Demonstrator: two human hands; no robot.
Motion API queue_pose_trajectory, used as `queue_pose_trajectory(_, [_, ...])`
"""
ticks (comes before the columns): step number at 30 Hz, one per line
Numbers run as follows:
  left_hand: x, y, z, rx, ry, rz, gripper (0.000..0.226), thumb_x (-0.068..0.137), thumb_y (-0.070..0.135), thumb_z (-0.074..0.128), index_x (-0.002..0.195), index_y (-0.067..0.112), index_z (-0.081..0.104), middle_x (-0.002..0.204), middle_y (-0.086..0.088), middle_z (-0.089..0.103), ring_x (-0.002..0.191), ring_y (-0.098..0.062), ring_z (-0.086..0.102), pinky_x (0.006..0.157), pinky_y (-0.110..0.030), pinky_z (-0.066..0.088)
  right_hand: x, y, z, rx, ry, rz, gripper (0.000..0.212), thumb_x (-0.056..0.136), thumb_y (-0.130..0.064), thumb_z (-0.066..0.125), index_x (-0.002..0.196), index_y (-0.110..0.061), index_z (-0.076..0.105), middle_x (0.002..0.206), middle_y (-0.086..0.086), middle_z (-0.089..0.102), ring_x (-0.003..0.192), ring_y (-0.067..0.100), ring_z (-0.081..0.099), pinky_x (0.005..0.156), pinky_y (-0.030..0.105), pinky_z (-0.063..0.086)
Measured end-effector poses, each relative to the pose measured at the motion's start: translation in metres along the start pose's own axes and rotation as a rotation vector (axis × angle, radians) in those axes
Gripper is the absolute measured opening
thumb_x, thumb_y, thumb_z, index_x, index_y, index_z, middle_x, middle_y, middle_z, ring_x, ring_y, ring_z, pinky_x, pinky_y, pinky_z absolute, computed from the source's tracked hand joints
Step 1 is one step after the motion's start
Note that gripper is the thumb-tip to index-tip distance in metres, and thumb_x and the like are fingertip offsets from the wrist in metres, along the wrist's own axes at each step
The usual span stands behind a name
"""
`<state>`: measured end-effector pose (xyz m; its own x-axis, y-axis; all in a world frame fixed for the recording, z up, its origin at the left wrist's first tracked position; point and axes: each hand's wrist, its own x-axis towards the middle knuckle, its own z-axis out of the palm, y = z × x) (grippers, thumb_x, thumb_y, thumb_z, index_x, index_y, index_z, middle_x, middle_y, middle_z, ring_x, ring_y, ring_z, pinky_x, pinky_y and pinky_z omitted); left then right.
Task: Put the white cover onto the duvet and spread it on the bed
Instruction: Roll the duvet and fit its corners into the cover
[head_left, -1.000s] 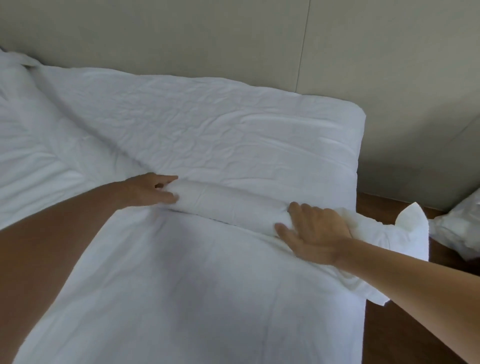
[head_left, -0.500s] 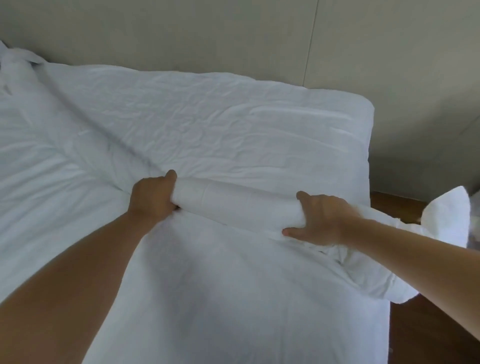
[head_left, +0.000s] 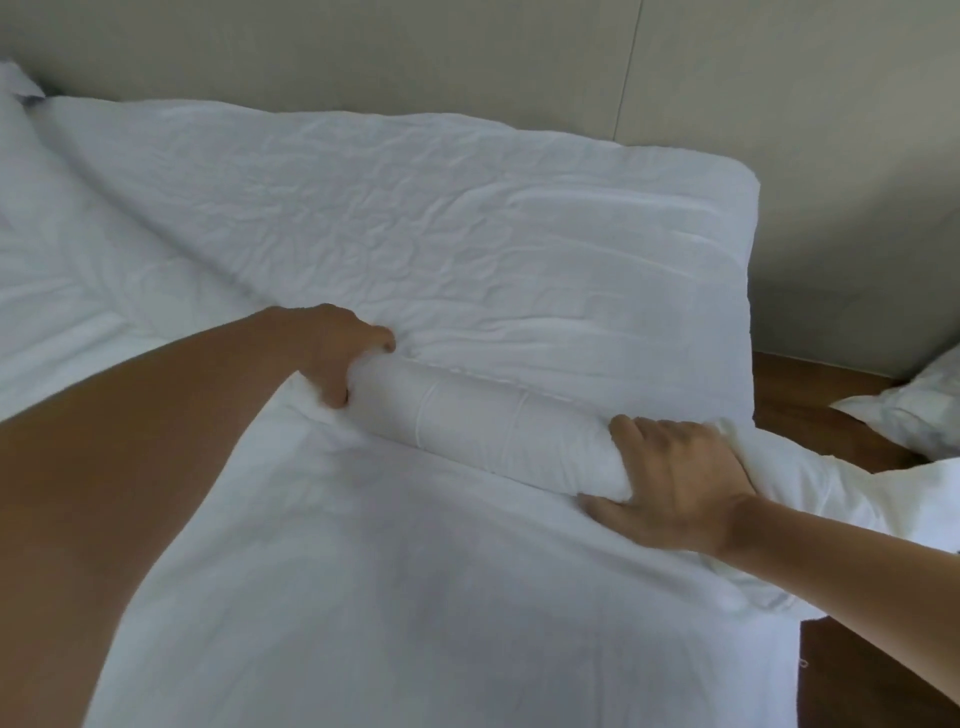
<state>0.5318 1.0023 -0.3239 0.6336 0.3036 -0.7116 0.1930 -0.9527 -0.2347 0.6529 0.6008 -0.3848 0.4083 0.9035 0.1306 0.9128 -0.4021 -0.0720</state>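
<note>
Since the earlier frames the rolled white bedding (head_left: 498, 431) sits farther up the bed (head_left: 467, 218), and both hands have curled tighter round it. The left hand (head_left: 337, 353) now grips the roll's left end, thumb below and fingers (head_left: 382, 340) hooked over the top. The right hand (head_left: 675, 493) clamps the roll's right part, fingers wrapped over, thumb stretched along the flat white layer (head_left: 363, 597) in front of the roll. Duvet and cover cannot be told apart inside the roll. The roll's right tail hangs past the bed edge and is cut off. One white pillow (head_left: 914, 410) lies right of the roll on the wooden floor (head_left: 810, 410), partly out of frame.
</note>
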Motion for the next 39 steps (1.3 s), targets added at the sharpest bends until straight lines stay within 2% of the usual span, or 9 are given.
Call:
queue_pose_trajectory(3, [0.008,-0.001,0.011,0.091,0.002,0.003,0.055,0.048,0.055,0.077,0.098,0.048,0.054,0.092,0.015,0.056,0.085,-0.011,0.057,0.079,-0.032,0.051,0.010,0.006,-0.016,0.146,-0.259,0.083,0.052,0.084,-0.075,0.028,0.103,-0.026,0.035,0.078,-0.011,0.050,0.064,0.018,0.048,0.063,0.036,0.047])
queue_pose_trajectory(8, [-0.010,-0.011,0.040,-0.146,0.137,0.043,0.057,0.050,0.054,0.084,0.099,0.042,0.056,0.097,0.015,0.057,0.089,-0.009,0.057,0.079,-0.028,0.050,0.052,0.018,-0.031,0.128,-0.769,0.174,0.084,0.068,-0.094,0.052,0.119,-0.029,0.034,0.103,-0.008,0.057,0.095,0.021,0.057,0.086,0.040,0.046])
queue_pose_trajectory(12, [-0.037,0.001,0.092,-0.298,0.634,0.009,0.066,0.050,0.068,0.062,0.096,0.022,0.074,0.083,-0.001,0.073,0.073,-0.028,0.070,0.065,-0.040,0.059,0.039,0.002,-0.023,0.086,-0.600,0.143,0.078,0.079,-0.081,0.055,0.131,-0.027,0.036,0.119,-0.003,0.058,0.108,0.024,0.059,0.091,0.041,0.049])
queue_pose_trajectory(16, [-0.073,0.026,0.153,-0.318,0.944,-0.087,0.055,0.066,0.060,0.060,0.080,0.008,0.063,0.063,-0.009,0.059,0.053,-0.030,0.060,0.051,-0.031,0.042,-0.009,-0.024,-0.006,-0.108,-0.155,-0.066,0.072,0.055,-0.064,0.086,0.100,-0.019,0.053,0.076,0.000,0.059,0.058,0.024,0.061,0.048,0.033,0.040])
queue_pose_trajectory(20, [-0.092,0.027,0.132,-0.549,0.598,-0.169,0.091,0.052,0.056,0.091,0.123,0.017,0.050,0.096,0.002,0.063,0.086,-0.024,0.064,0.070,-0.033,0.044,-0.019,-0.035,-0.019,-0.054,-0.199,0.012,0.070,0.065,-0.076,0.067,0.102,-0.022,0.046,0.084,-0.005,0.058,0.067,0.022,0.061,0.056,0.034,0.046])
queue_pose_trajectory(23, [-0.096,-0.001,0.096,-0.604,0.219,-0.120,0.113,0.060,0.061,0.088,0.153,0.040,0.027,0.107,0.010,0.053,0.099,-0.017,0.057,0.081,-0.029,0.043,-0.005,-0.023,-0.039,0.170,-0.522,0.113,0.063,0.082,-0.085,0.038,0.118,-0.034,0.033,0.109,-0.013,0.056,0.096,0.020,0.060,0.081,0.039,0.042])
queue_pose_trajectory(30, [-0.059,0.001,0.060,0.038,0.089,0.112,0.080,0.041,0.083,0.079,0.107,0.044,0.055,0.104,0.014,0.055,0.099,-0.012,0.050,0.078,-0.027,0.038,0.032,-0.012,-0.033,0.329,-0.884,0.281,0.112,0.051,-0.102,0.057,0.138,-0.034,0.036,0.127,-0.009,0.057,0.114,0.018,0.057,0.102,0.040,0.047])
queue_pose_trajectory(35, [-0.067,-0.008,0.098,-0.302,0.270,0.081,0.082,0.036,0.080,0.078,0.106,0.041,0.060,0.103,0.015,0.064,0.091,-0.011,0.062,0.083,-0.036,0.054,0.013,-0.037,-0.033,0.194,-0.732,0.237,0.103,0.074,-0.087,0.058,0.152,-0.025,0.030,0.145,0.001,0.053,0.133,0.025,0.051,0.110,0.039,0.042])
queue_pose_trajectory(39, [-0.101,0.014,0.190,-0.305,0.873,-0.037,0.053,0.052,0.047,0.078,0.086,0.009,0.064,0.072,-0.010,0.059,0.060,-0.032,0.061,0.055,-0.045,0.052,-0.043,-0.072,-0.014,0.035,-0.196,-0.031,0.070,0.069,-0.076,0.066,0.109,-0.023,0.046,0.086,0.001,0.066,0.072,0.028,0.070,0.058,0.040,0.057])
